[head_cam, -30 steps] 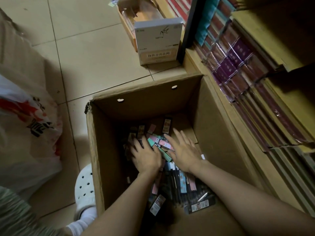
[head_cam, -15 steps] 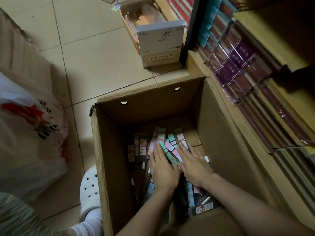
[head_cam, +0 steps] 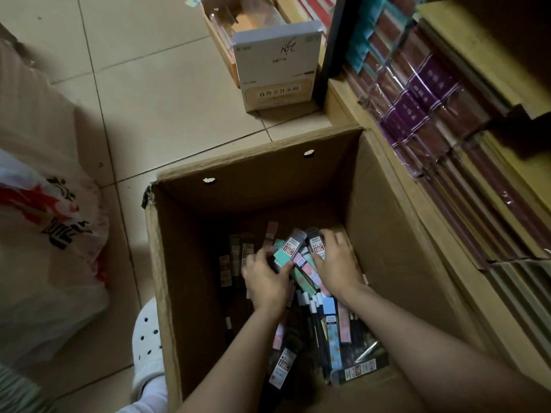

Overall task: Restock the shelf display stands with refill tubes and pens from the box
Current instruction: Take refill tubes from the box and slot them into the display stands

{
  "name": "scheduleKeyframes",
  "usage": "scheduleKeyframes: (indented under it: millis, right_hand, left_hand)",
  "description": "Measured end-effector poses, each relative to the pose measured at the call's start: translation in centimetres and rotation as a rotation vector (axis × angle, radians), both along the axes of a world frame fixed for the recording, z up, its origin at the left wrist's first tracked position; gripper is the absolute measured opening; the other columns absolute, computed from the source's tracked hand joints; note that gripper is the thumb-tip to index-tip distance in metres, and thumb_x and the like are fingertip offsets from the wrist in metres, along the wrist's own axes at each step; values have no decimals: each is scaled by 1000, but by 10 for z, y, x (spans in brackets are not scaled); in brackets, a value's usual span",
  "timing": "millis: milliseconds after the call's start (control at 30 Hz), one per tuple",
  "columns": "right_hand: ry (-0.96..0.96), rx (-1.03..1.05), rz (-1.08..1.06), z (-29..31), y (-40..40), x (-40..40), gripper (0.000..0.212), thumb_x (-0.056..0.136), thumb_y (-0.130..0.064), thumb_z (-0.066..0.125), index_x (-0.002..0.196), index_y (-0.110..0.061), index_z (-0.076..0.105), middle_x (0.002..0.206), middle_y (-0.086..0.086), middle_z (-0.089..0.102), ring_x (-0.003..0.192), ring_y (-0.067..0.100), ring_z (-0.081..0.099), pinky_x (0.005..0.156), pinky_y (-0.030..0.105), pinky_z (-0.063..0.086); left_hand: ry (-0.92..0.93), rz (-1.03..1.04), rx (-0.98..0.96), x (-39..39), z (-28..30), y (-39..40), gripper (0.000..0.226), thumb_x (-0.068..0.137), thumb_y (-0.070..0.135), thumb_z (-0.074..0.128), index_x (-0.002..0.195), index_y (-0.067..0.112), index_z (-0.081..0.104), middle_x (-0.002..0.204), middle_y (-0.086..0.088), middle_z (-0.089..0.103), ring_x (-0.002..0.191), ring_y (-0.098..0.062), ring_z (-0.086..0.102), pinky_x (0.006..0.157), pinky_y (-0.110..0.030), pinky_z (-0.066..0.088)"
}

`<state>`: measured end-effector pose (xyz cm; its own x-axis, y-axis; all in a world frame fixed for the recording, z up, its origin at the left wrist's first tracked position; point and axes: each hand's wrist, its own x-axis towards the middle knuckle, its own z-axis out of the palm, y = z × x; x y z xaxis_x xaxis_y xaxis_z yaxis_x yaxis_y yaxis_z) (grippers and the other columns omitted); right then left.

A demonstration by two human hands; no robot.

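Deep in the cardboard box (head_cam: 396, 222), the left hand (head_cam: 264, 281) and right hand (head_cam: 337, 263) curl around a fanned bundle of refill tubes (head_cam: 301, 254), squeezing them together (likely to lift them out) toward the shelf (head_cam: 447, 162).

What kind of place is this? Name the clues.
Probably a stationery shop: shelves of shrink-wrapped notebooks, a cardboard box of packaged refill tubes, and a boxed product on the tiled floor.

Both hands have closed in from flat on the pile: left hand (head_cam: 264, 281) and right hand (head_cam: 337, 263) now grip a lifted bundle of tubes (head_cam: 298, 254)
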<state>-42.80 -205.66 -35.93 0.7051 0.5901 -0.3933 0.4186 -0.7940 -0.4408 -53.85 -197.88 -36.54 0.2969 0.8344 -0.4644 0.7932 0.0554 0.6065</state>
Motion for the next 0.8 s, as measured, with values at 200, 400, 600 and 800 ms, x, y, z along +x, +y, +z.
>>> scheduleKeyframes:
  millis: [200,400,600,800]
  right_hand:
    - [49,-42,-98,-8,19,8,59,89,-12,69,141,-14,42,135,11,43,124,28,46,97,32,41]
    - [109,83,-146,11,14,9,50,89,8,56,134,-14,52,128,11,52,114,26,55,94,37,49]
    - [51,328,-188,85,-6,10,61,87,4,61,136,-31,47,121,5,58,108,20,57,86,29,47]
    - [-59,482,-185,189,-32,12,49,86,-5,69,116,-38,48,102,-11,61,90,7,63,72,24,56]
  left_hand:
    - [-92,62,24,5,0,5,32,84,29,73,109,17,59,110,3,56,116,-17,45,95,-37,44]
    - [-382,115,-19,7,20,9,23,93,19,63,108,25,47,94,15,57,86,1,59,54,-7,47]
    - [-568,-70,-17,8,68,9,33,92,16,62,117,34,49,106,10,60,94,-1,62,69,-21,58]
    - [-622,-421,-7,28,162,22,28,90,17,67,110,33,55,105,2,66,97,-14,65,77,-40,60]
